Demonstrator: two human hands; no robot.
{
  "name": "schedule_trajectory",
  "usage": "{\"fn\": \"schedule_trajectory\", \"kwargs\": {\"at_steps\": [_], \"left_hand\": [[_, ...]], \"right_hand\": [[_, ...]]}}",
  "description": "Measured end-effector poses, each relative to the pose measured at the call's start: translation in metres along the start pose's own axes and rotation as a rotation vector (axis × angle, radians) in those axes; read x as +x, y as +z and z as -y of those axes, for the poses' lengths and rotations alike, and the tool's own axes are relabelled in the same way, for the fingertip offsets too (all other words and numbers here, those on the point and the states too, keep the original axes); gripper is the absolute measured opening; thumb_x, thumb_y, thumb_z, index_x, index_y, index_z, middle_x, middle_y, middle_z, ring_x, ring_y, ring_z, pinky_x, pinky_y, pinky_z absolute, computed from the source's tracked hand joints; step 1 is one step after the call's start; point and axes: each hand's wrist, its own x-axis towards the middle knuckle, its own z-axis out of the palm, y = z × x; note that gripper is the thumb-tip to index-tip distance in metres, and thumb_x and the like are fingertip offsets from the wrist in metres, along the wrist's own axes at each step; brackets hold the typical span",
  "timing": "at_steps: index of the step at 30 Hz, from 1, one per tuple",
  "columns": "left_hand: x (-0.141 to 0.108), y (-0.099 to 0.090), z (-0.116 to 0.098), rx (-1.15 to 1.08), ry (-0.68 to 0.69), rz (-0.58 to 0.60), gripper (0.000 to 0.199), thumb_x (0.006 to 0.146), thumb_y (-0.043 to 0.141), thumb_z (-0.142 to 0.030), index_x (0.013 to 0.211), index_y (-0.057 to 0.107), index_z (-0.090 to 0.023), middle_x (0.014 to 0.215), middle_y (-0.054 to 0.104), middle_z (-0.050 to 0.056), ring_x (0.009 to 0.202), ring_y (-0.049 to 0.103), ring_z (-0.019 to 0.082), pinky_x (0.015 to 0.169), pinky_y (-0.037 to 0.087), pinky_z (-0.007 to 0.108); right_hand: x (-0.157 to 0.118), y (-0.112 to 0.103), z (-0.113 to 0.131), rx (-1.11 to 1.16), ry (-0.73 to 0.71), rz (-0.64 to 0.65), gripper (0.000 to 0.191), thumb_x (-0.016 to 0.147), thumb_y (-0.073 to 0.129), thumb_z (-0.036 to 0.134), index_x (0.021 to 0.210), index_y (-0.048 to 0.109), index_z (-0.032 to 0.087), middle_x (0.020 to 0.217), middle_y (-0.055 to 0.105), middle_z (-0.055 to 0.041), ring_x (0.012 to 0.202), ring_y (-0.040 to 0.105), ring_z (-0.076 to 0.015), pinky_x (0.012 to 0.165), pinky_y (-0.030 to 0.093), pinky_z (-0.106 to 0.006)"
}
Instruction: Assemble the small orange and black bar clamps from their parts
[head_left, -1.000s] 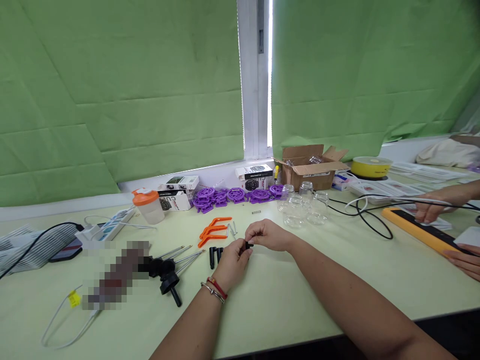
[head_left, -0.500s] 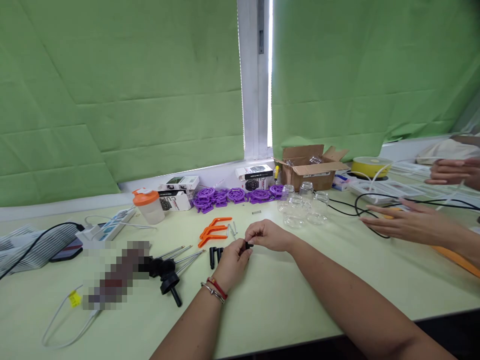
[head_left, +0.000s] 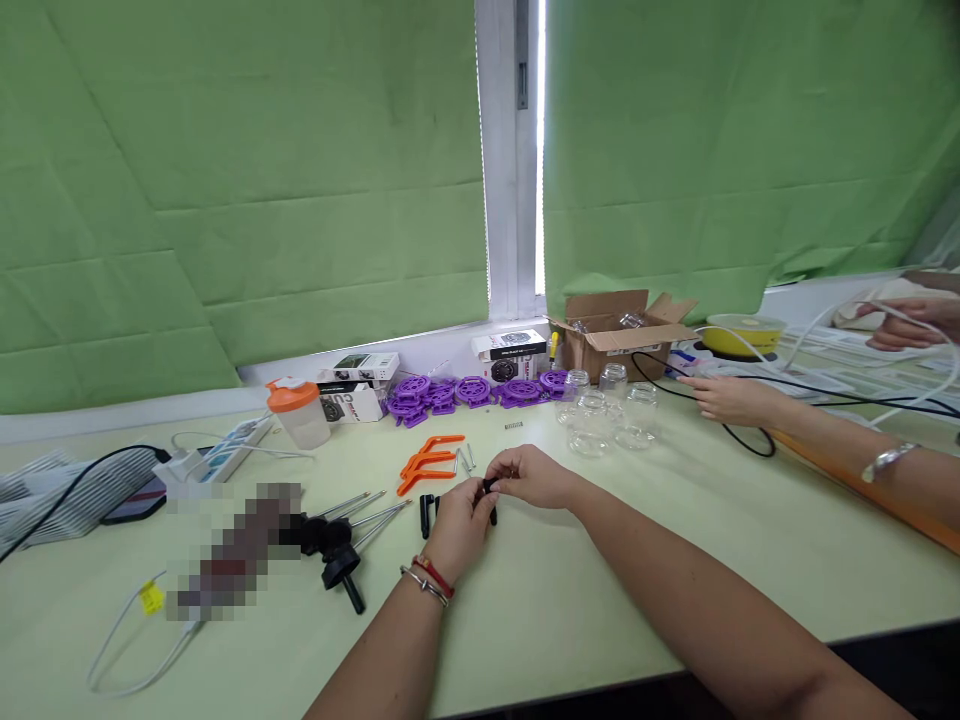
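Note:
A small black plastic piece (head_left: 490,485) is pinched between the fingertips of both hands, mostly hidden by them. My left hand (head_left: 460,520), with a red cord and a silver bangle at the wrist, is closed on its near side. My right hand (head_left: 531,476) grips it from the far right with thumb and fingers. Left of my left hand lies a short black handle-like piece (head_left: 426,515). Beyond are orange plastic cranks (head_left: 427,464), a few silver screws (head_left: 465,458) and a small spring (head_left: 514,426). Black cone-shaped parts with metal rods (head_left: 337,545) lie to the left.
Purple ring-shaped frames (head_left: 472,390) line the back near white boxes (head_left: 510,345). Glass jars (head_left: 592,415) stand before an open carton (head_left: 622,340). An orange-lidded cup (head_left: 300,412) and power strip (head_left: 225,450) are left. A co-worker's hand (head_left: 739,400) and black cable (head_left: 757,430) are right.
Both my hands stay together, with slight finger shifts around the black piece. On the right, the co-worker's nearer hand has moved left and away, toward the cables; a white cable is now raised.

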Motion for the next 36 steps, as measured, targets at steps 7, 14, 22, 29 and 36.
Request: {"fn": "schedule_trajectory", "kwargs": {"at_steps": [7, 14, 22, 29, 36], "left_hand": [[0.009, -0.027, 0.014, 0.298, 0.026, -0.447, 0.018, 0.081, 0.041, -0.022, 0.088, 0.058, -0.017, 0.089, 0.061, 0.008, 0.08, 0.057, 0.018, 0.073, 0.044, 0.031], [0.009, -0.049, 0.024, 0.601, -0.176, -0.39, 0.011, 0.072, 0.056, -0.029, 0.077, 0.061, -0.02, 0.089, 0.064, 0.007, 0.086, 0.057, 0.023, 0.072, 0.042, 0.032], [0.012, -0.046, 0.033, 0.569, -0.223, -0.252, 0.01, 0.066, 0.065, -0.027, 0.071, 0.06, -0.02, 0.078, 0.065, 0.005, 0.076, 0.058, 0.02, 0.061, 0.039, 0.028], [0.016, -0.044, 0.033, 0.568, -0.172, -0.244, 0.011, 0.068, 0.062, -0.02, 0.059, 0.056, -0.019, 0.064, 0.061, 0.002, 0.066, 0.055, 0.017, 0.057, 0.035, 0.028], [0.019, -0.042, 0.035, 0.59, -0.159, -0.279, 0.012, 0.07, 0.061, -0.021, 0.059, 0.057, -0.018, 0.067, 0.062, 0.004, 0.067, 0.056, 0.017, 0.059, 0.038, 0.029]], "right_hand": [[0.007, 0.021, -0.01, -0.207, 0.131, -0.104, 0.02, 0.073, 0.054, 0.026, 0.085, 0.069, 0.018, 0.073, 0.065, -0.0025, 0.064, 0.055, -0.0135, 0.06, 0.041, -0.024], [0.013, 0.041, -0.004, -0.359, 0.048, -0.119, 0.021, 0.079, 0.051, 0.024, 0.089, 0.068, 0.02, 0.086, 0.066, -0.0034, 0.079, 0.057, -0.0157, 0.072, 0.041, -0.026], [0.019, 0.058, 0.003, -0.594, 0.031, -0.111, 0.021, 0.085, 0.047, 0.025, 0.09, 0.066, 0.02, 0.092, 0.064, -0.0042, 0.085, 0.058, -0.0161, 0.071, 0.038, -0.025], [0.021, 0.06, 0.007, -0.707, -0.007, -0.138, 0.018, 0.086, 0.046, 0.025, 0.089, 0.064, 0.021, 0.09, 0.065, -0.0023, 0.087, 0.057, -0.016, 0.071, 0.037, -0.025], [0.023, 0.064, 0.013, -0.835, -0.017, -0.079, 0.023, 0.087, 0.041, 0.022, 0.086, 0.064, 0.018, 0.087, 0.065, -0.006, 0.085, 0.056, -0.0173, 0.07, 0.038, -0.026]]}}
